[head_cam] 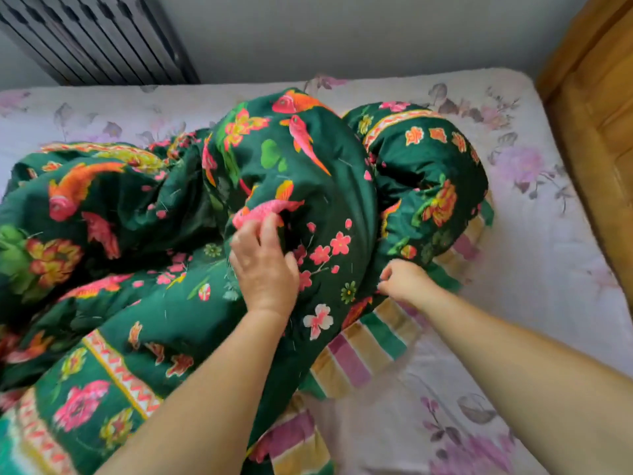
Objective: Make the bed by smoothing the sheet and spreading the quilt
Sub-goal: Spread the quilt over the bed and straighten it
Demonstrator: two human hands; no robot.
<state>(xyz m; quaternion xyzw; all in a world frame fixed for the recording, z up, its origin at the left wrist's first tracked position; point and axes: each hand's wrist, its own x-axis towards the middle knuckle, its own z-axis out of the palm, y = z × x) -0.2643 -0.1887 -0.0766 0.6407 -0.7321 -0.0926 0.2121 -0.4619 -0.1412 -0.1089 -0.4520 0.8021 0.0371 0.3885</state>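
Note:
A dark green quilt (308, 159) printed with fish and flowers lies bunched in a heap across the middle and left of the bed. Its striped underside (356, 358) shows along the near edge. Under it is a pale sheet (534, 255) with purple flowers, bare on the right and at the back. My left hand (263, 265) lies on top of the heap, fingers curled into a fold of the quilt. My right hand (404, 281) pinches the quilt's edge low on the right side of the heap.
A wooden headboard or cabinet (596, 108) stands at the right edge of the bed. A grey wall (342, 32) runs behind, with a dark ribbed radiator (99, 39) at the back left.

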